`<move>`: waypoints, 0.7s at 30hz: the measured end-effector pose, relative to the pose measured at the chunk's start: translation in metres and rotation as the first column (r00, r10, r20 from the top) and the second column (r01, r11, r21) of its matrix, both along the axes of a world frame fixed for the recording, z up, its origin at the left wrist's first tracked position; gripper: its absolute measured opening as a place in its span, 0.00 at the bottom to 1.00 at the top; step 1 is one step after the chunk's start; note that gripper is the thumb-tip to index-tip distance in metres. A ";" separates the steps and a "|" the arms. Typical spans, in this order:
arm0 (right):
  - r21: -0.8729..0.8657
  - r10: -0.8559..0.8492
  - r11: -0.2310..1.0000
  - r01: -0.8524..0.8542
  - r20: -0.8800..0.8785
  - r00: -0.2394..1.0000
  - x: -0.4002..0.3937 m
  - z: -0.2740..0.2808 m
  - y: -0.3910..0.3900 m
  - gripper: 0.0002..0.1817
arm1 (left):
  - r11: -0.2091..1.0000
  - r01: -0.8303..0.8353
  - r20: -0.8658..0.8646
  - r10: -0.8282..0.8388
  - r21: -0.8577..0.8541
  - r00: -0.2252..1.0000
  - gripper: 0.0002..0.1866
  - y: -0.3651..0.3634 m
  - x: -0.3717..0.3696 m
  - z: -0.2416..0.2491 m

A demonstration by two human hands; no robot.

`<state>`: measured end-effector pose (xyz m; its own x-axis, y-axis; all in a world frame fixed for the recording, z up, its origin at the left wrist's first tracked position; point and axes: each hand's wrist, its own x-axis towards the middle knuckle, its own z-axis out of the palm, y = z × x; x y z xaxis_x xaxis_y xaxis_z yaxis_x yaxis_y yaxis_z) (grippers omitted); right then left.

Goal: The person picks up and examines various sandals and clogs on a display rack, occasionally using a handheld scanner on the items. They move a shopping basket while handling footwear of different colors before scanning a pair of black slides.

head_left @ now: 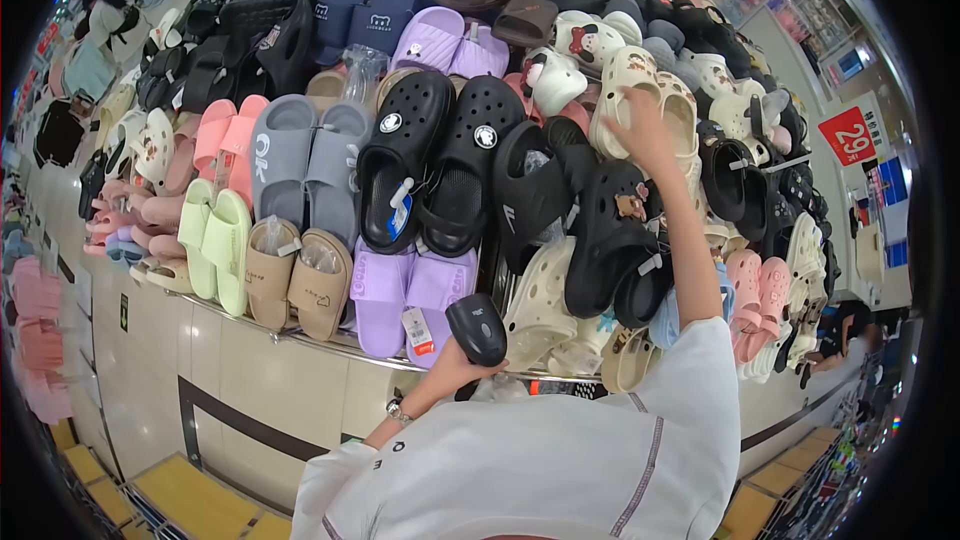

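My left hand [455, 365] is closed around a black clog [477, 329] at the front edge of the display, just below the lilac slippers [408, 295]. My right hand [640, 127] reaches to the back right, with its fingers apart over a pair of cream clogs [630, 90]. Whether its fingertips touch them is unclear. Large black clogs [455, 165] stand in the middle, with a blue tag in one. To their right is a black clog with a bear charm [612, 230]. A cream clog with holes [542, 300] is near the front.
Grey slides [280, 155], green slides [215, 240] and beige slides [320, 285] stand at the left. Pink clogs [760, 300] are at the right. A metal rail [290, 337] edges the rack. A red sign [848, 135] is at the right. People are in the background.
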<state>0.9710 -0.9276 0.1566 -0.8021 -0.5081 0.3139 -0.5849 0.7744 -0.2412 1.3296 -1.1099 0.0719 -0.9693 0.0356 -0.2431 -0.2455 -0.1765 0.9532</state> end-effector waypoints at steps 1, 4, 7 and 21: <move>-0.153 0.254 0.959 -0.239 0.083 0.964 0.014 0.006 -0.015 0.34 | 1.000 -0.019 -0.005 0.019 -0.006 1.000 0.15 0.000 0.001 0.001; -0.307 0.471 0.874 -0.376 0.351 0.809 0.047 0.001 -0.059 0.37 | 1.000 0.010 -0.017 -0.010 0.021 1.000 0.17 0.004 0.001 -0.005; -0.194 0.523 0.852 -0.487 0.286 0.803 0.057 -0.023 -0.083 0.35 | 0.995 0.091 0.000 -0.091 0.025 0.996 0.21 0.008 0.002 -0.007; 0.346 0.233 0.909 -0.231 0.035 0.972 0.018 -0.039 -0.088 0.31 | 0.996 0.082 -0.056 -0.080 0.041 0.995 0.31 0.016 0.007 -0.020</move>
<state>0.9892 -1.0152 0.1172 -0.6468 -0.7573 0.0898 -0.7590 0.6508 0.0215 1.3371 -1.0942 0.0518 -0.9746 0.1236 -0.1868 -0.2088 -0.1994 0.9574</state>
